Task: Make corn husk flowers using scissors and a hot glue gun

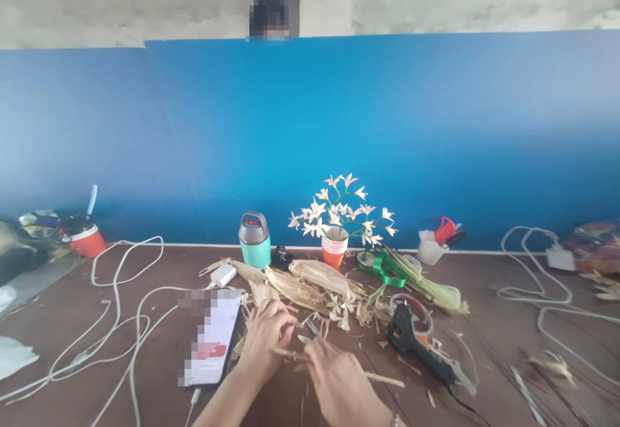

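Note:
On the near side of the table, my left hand (pixel 268 340) has its fingers curled together; what is pinched in them is too small to make out. One end of a thin tan stick (pixel 385 379) crosses in front of its thumb. My right hand (pixel 336 375) is closed around the middle of that stick, which sticks out to the right beneath the palm. Just beyond the right fingers a small silver blade (pixel 312 328) and a pale pointed piece show, partly hidden. Dried corn husks (pixel 310 281) and loose husk flowers (pixel 341 309) lie beyond both hands.
A phone (pixel 216 340) lies left, near white cables (pixel 138 323). A black glue gun (pixel 419 343) rests right. Behind stand a teal flask (pixel 255 243), a paper cup (pixel 334 249) of husk flowers, green ribbon (pixel 387 269) and pale stalks (pixel 431 288). A blue partition (pixel 310 136) backs the table.

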Demonstrator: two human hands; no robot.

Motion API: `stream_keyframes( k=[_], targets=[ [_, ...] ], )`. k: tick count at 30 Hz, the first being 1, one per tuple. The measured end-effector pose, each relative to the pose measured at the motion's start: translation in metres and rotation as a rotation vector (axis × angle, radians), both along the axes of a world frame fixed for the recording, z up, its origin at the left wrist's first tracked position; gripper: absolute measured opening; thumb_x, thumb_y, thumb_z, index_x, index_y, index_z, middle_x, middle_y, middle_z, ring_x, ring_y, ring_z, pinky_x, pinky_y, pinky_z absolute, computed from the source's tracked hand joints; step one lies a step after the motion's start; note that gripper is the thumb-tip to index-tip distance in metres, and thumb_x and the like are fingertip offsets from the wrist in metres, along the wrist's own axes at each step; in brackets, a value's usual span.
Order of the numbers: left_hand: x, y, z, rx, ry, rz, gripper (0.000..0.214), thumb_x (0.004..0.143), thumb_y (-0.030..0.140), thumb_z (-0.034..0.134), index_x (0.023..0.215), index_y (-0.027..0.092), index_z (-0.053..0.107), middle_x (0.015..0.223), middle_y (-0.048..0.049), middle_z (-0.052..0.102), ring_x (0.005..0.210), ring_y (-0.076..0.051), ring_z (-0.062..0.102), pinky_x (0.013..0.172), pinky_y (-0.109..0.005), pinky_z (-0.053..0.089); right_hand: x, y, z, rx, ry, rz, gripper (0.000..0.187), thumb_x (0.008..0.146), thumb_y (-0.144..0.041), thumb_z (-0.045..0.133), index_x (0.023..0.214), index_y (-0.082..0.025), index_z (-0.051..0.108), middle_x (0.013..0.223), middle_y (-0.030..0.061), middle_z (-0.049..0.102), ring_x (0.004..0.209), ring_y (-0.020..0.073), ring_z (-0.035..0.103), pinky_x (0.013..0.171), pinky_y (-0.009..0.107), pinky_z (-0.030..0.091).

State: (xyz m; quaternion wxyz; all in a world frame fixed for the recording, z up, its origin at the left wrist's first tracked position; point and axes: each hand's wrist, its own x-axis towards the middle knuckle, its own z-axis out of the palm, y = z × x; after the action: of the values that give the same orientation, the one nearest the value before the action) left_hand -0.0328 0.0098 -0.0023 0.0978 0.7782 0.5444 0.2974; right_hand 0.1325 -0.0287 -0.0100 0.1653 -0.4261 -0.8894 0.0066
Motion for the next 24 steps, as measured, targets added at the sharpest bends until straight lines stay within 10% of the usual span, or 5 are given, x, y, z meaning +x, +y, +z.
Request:
stream_keyframes(
  k=[7, 15, 24],
  targets=[
    [0.004, -0.011, 0.008, 0.129, -0.058, -0.144, 0.025, 0.077, 0.019, 0.057, 0.101, 0.024, 0.063, 0.101, -0.0066, 0.063, 0.098, -0.026, 0.053, 0.085, -0.04, 0.041, 0.027, 0.023, 0.028, -0.354, 0.501, -0.246, 0.012, 0.087, -0.02, 0.043, 0.084, -0.021, 0.055, 0.075, 0.0029, 0.067, 0.071, 0.0185, 0.064, 0.064, 0.025, 0.042],
    [0.014, -0.021, 0.012, 0.226, -0.007, -0.194, 0.016, 0.084, 0.016, 0.052, 0.089, 0.023, 0.065, 0.093, -0.0059, 0.065, 0.091, -0.023, 0.054, 0.081, -0.037, 0.04, 0.025, 0.021, 0.031, -0.511, 0.754, -0.174, 0.022, 0.084, -0.028, 0.05, 0.1, -0.02, 0.062, 0.078, 0.0056, 0.069, 0.07, 0.0199, 0.064, 0.069, 0.028, 0.047],
    [0.019, -0.013, 0.011, -0.093, -0.55, -0.102, 0.014, 0.083, 0.025, 0.055, 0.073, 0.019, 0.062, 0.085, -0.0054, 0.063, 0.086, -0.022, 0.056, 0.081, -0.034, 0.043, 0.029, 0.016, 0.038, -0.553, 0.737, -0.093, 0.04, 0.093, -0.042, 0.035, 0.121, -0.02, 0.053, 0.076, 0.003, 0.065, 0.069, 0.0157, 0.059, 0.068, 0.024, 0.045]
  ],
)
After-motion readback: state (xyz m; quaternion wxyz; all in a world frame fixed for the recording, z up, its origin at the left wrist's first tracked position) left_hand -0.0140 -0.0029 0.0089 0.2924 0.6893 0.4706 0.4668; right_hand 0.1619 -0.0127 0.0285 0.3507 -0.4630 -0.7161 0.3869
